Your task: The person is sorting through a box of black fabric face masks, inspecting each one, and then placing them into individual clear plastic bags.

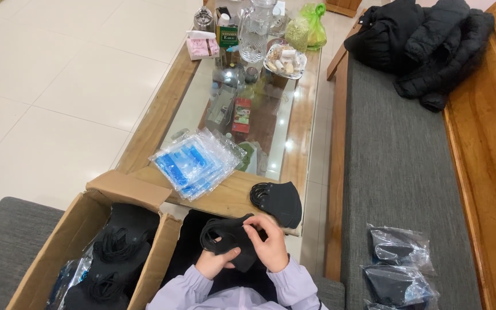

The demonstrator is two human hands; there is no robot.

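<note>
Both hands are down low in the middle, working on a bunch of black face masks (pixel 228 238) held over the lap. The left hand (pixel 214 263) is closed around the bunch from underneath, thumb on top, and the right hand (pixel 269 244) is pinching at the top of it with fingertips, looks like an ear loop or an edge, hard to say which. Just to the left sits an open cardboard box (pixel 81 229) stuffed with more loose black masks (pixel 113 258), loops all tangled. Off to the right on the grey bench cushion (pixel 403 172) are a few clear bags with black masks inside (pixel 398 270). Just past the hands, on the near wooden edge of the coffee table (pixel 231 198), there's a small stack of black masks (pixel 279 202), and beside it to the left a pile of empty clear-and-blue plastic bags (pixel 196 161). Further up the glass top gets cluttered: a glass jug (pixel 255 31), a dish of wrapped snacks (pixel 284 60), a pink tissue box (pixel 202 45), a green bag (pixel 312 23). Far end of the bench has a black puffer jacket (pixel 426 43) dumped on it.
</note>
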